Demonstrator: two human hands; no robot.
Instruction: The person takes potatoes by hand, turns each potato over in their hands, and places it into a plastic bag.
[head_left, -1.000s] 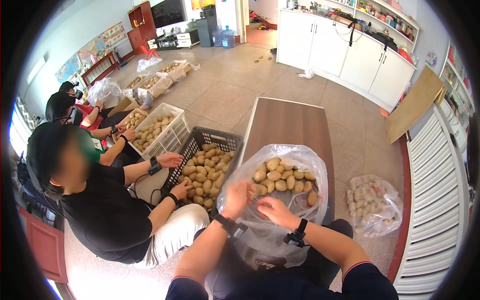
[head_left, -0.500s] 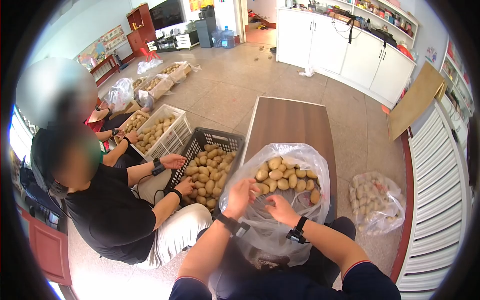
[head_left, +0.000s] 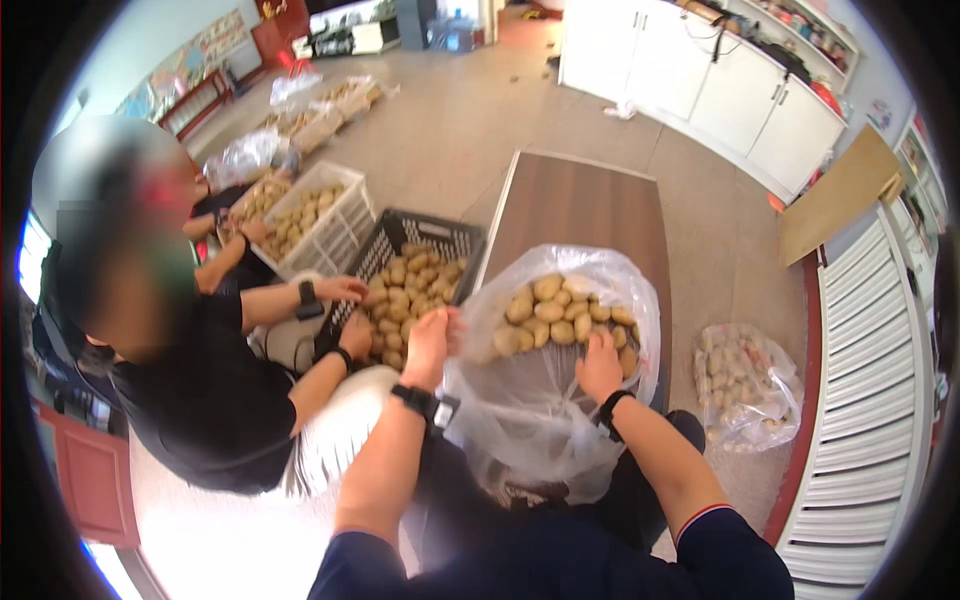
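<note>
A clear plastic bag lies open on the brown table in front of me, with potatoes gathered at its far side. My left hand is at the bag's left rim, its fingers bent around the plastic and slightly blurred. Inside the bag, my right hand reaches down to the potatoes on the right. Its fingers are apart and touch or hover just over them; a grip on one cannot be made out. Both wrists wear black bands.
A black crate of potatoes stands left of the brown table. A person beside me has both hands at it. A white crate is farther back. Another bag of potatoes sits on the floor at right, near a white radiator.
My left hand has moved left and up from over the bag to its rim. My right hand has moved from above the bag's front to the potatoes at right. The view has shifted.
</note>
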